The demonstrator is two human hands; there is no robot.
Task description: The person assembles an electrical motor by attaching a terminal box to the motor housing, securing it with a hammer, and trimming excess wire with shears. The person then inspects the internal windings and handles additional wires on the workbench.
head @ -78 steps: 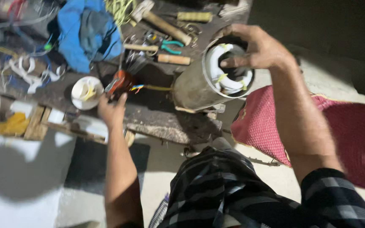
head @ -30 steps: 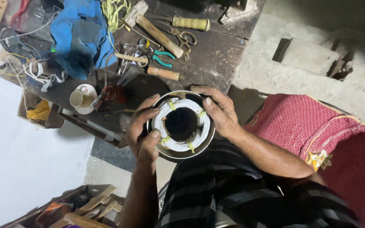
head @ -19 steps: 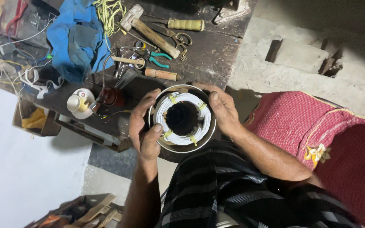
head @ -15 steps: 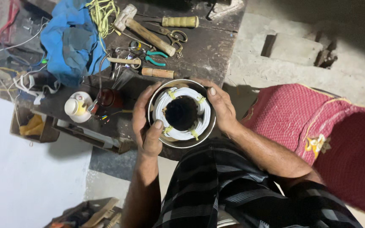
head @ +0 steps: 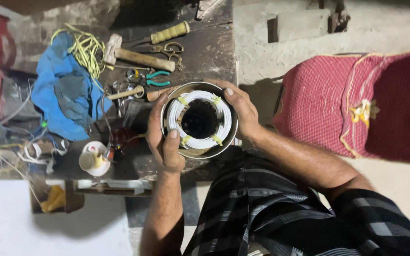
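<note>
A round metal motor housing (head: pixel 199 152) with a white wire winding (head: pixel 174 116) tied by yellow strips stands upright, its open end facing me. My left hand (head: pixel 163 137) clasps its left side, thumb laid on the rim. My right hand (head: pixel 243 111) wraps around its right side, fingers over the top edge. The housing rests at the near edge of a dark workbench (head: pixel 209 52), above my lap in checked cloth.
On the bench lie a wooden-handled hammer (head: pixel 136 56), green-handled pliers (head: pixel 153 78), scissors (head: pixel 167 48), a yellow-handled tool (head: pixel 169 32), a blue cloth (head: pixel 67 92), yellow cord (head: pixel 87 47) and a small white cup (head: pixel 93 159). A red woven cushion (head: pixel 357 104) sits to the right.
Earlier my right hand held the housing tilted on its side while the left reached to the bench. Both hands now hold it upright; the view has shifted slightly.
</note>
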